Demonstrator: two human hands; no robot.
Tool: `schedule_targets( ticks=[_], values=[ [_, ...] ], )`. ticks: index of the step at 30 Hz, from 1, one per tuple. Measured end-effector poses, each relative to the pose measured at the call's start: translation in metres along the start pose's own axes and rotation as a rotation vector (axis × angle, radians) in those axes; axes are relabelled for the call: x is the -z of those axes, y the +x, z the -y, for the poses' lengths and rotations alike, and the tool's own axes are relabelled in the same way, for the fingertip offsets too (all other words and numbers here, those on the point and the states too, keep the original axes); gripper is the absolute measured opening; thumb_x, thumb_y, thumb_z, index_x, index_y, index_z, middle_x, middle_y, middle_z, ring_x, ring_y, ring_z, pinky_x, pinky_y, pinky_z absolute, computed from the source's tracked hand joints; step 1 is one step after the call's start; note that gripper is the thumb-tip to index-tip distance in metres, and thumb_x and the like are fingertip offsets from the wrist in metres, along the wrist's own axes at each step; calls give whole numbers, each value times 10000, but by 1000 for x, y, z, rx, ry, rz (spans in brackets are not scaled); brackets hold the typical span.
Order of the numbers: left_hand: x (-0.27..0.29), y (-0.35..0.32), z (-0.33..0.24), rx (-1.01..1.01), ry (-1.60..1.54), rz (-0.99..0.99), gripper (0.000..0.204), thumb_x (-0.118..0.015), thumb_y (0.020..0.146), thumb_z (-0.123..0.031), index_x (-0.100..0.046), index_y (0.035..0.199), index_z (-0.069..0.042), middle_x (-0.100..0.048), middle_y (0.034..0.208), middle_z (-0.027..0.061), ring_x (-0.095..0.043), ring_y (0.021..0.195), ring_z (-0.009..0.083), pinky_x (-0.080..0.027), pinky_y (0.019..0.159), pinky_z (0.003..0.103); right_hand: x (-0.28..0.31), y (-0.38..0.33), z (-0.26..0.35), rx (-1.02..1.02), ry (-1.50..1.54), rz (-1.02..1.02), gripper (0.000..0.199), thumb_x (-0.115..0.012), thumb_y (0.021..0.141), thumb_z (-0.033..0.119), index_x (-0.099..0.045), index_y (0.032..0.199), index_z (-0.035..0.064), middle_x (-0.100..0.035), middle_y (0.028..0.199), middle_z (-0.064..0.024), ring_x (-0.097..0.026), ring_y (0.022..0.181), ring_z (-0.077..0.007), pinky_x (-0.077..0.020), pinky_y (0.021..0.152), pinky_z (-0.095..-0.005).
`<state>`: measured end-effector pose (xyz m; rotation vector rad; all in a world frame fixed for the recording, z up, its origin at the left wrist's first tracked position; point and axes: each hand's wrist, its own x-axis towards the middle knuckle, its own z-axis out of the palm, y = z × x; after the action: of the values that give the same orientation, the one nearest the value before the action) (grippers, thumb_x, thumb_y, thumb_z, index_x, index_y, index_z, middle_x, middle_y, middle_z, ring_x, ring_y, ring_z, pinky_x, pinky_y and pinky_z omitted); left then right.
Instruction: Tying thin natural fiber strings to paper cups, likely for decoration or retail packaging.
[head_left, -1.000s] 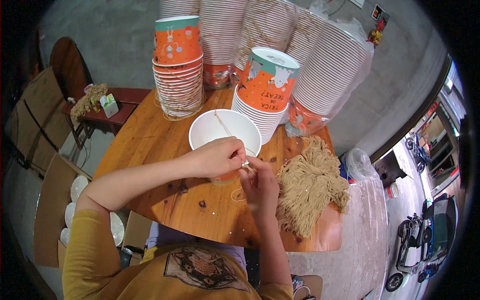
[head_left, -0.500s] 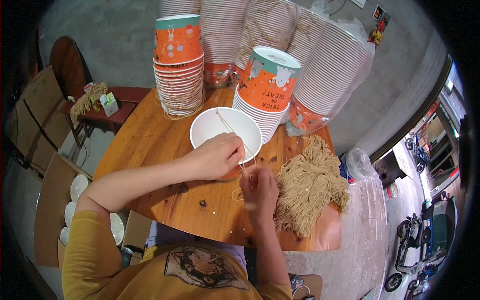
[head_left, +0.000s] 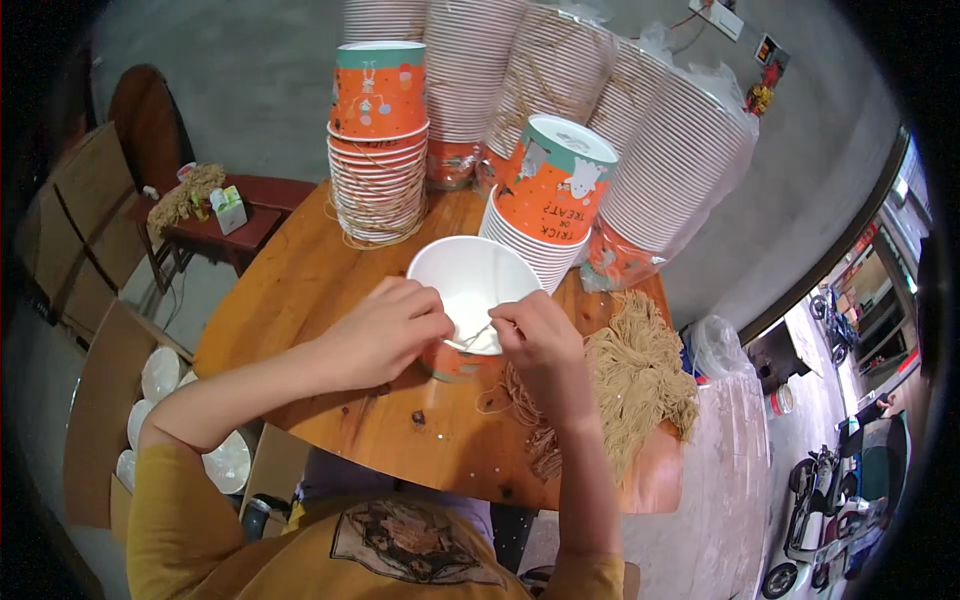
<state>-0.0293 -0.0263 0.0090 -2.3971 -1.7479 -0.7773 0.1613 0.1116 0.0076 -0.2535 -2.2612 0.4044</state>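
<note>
An orange paper bucket with a white inside (head_left: pixel 445 265) stands mouth up on the wooden table, tilted slightly toward me. My left hand (head_left: pixel 393 328) is closed at the near left of its rim, pinching a thin tan cord (head_left: pixel 478 336). Across the bucket's near side, my right hand (head_left: pixel 543 338) pinches the same cord, its fingertips just over the rim. The short stretch of cord between the hands crosses the near rim. Beside my right wrist lies a thick bundle of tan cords (head_left: pixel 645 385); my right forearm hides part of it.
Behind the bucket stands an upside-down stack of orange buckets (head_left: pixel 560 190). A cord-draped stack (head_left: pixel 378 185) is at the left back, with tall plastic-wrapped stacks (head_left: pixel 680 150) behind. At far left are a red bench (head_left: pixel 250 235) and a cardboard box (head_left: pixel 110 400) holding white round pieces.
Both hands have moved apart; the left drew back to the near left rim, the right rose to the near right rim. The view has shifted slightly.
</note>
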Motion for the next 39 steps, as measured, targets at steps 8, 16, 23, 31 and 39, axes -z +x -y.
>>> schedule_targets(
  ticks=[8, 16, 23, 31, 39],
  values=[
    [-11, 1, 3, 338, -202, -117, 68, -616, 837, -159, -599, 871, -103, -549, 786, 30, -546, 917, 206, -291, 989, 403, -27, 15, 6, -260, 124, 162, 110, -638, 851, 110, -642, 873, 2, -597, 797, -142, -586, 711, -284, -476, 676, -355],
    [-37, 12, -10, 415, -77, -266, 121, -579, 800, -163, -564, 743, -58, -531, 872, 96, -495, 938, 284, -309, 891, 413, -36, 16, 0, -264, 45, 56, 72, -620, 843, 66, -589, 842, 1, -570, 781, -145, -571, 669, -288, -467, 640, -360],
    [-23, -3, -2, 69, -123, -219, 114, -617, 768, -107, -529, 822, -59, -476, 893, 98, -481, 933, 298, -328, 904, 452, -45, 9, -3, -181, -16, -73, 73, -603, 834, 33, -542, 799, 16, -562, 787, -165, -579, 730, -381, -477, 632, -452],
    [8, -18, 22, -32, -136, -266, 118, -595, 815, -59, -521, 904, -39, -481, 943, 132, -492, 957, 338, -423, 860, 411, 4, 21, 14, 14, 195, 266, 128, -687, 822, 72, -669, 949, 69, -544, 789, -91, -556, 706, -205, -457, 629, -329],
    [107, -44, 12, 68, 40, -593, 286, -576, 825, -40, -564, 1111, -43, -525, 1139, 166, -537, 1109, 337, -451, 932, 424, -23, 103, 16, -363, 558, 339, 182, -542, 960, 233, -611, 944, 65, -530, 604, 2, -503, 527, -75, -405, 497, -230]
  ],
)
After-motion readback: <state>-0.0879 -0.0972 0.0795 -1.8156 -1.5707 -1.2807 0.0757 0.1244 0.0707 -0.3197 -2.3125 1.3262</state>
